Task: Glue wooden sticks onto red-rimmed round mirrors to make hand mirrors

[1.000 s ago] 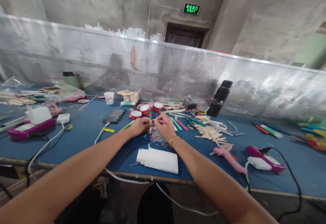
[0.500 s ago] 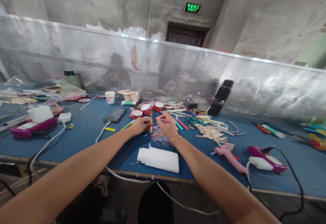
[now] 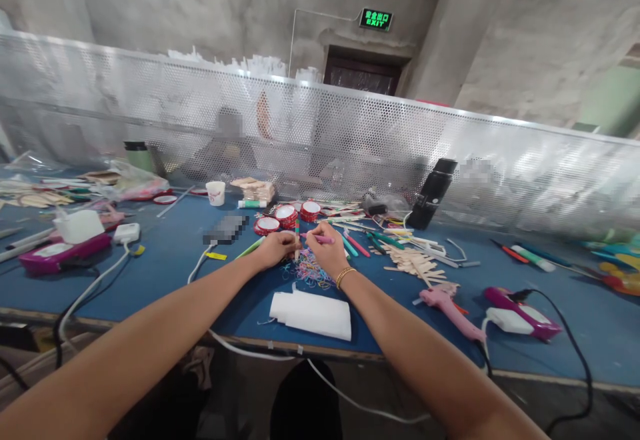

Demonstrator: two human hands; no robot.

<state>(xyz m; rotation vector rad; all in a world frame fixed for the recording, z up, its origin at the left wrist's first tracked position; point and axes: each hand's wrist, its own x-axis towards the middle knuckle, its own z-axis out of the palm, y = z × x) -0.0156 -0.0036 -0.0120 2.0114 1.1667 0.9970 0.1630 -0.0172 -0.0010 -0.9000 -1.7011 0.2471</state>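
Note:
My left hand (image 3: pixel 278 249) pinches a wooden craft stick (image 3: pixel 297 243) that stands roughly upright and carries coloured bands on its upper part. In my right hand (image 3: pixel 326 251) is a purple marker pen (image 3: pixel 320 238), its tip pointing left at the stick. Whether the tip touches the wood is too small to tell. Below both hands lies a loose heap of small coloured rubber bands (image 3: pixel 314 269). A folded white cloth or paper (image 3: pixel 311 315) rests nearer to me. Rolls of red-edged tape (image 3: pixel 286 215) sit just beyond my hands.
To the right are a pile of bare craft sticks (image 3: pixel 415 261), a pink glue gun (image 3: pixel 453 313), a purple power strip (image 3: pixel 530 317) and a black bottle (image 3: pixel 434 193). Leftward lie a phone (image 3: pixel 227 229) with a cable and a paper cup (image 3: pixel 215 193). A perforated metal screen (image 3: pixel 320 140) borders the back.
Both hands stay nearly in place, still holding the stick and the pen. The right hand and pen have shifted very slightly; the view has moved a little.

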